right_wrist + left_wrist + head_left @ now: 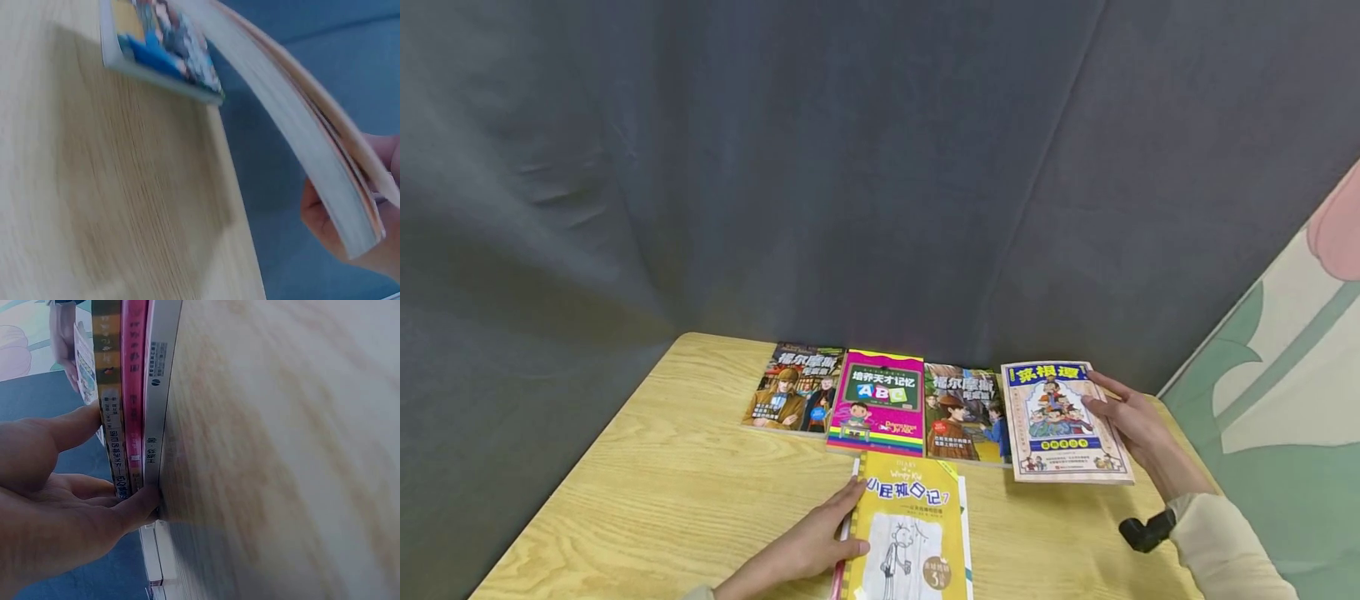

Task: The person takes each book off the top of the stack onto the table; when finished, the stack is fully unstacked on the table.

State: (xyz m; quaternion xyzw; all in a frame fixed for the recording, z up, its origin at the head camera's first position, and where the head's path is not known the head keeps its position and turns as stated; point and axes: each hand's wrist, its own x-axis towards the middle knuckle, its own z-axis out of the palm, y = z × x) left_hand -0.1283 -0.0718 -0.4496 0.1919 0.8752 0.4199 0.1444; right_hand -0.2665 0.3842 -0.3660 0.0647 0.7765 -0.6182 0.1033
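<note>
My right hand (1138,421) grips the right edge of a cream comic-style book (1052,425) with a blue and yellow title band. In the right wrist view this book (300,119) is tilted above the table, its pages bowed. On the near part of the table lies a stack of books, a yellow book (910,508) with a cartoon child on top. Under it, the left wrist view shows a pink spine (133,375) and a white spine (159,375). My left hand (812,537) holds the stack by its spine side, thumb at the yellow cover.
Along the table's back edge lie a detective book (793,387), a pink ABC book (880,400) and another detective book (966,412), side by side. A dark curtain (850,167) hangs behind the wooden table (662,483). A floral-patterned cloth (1285,400) is at right.
</note>
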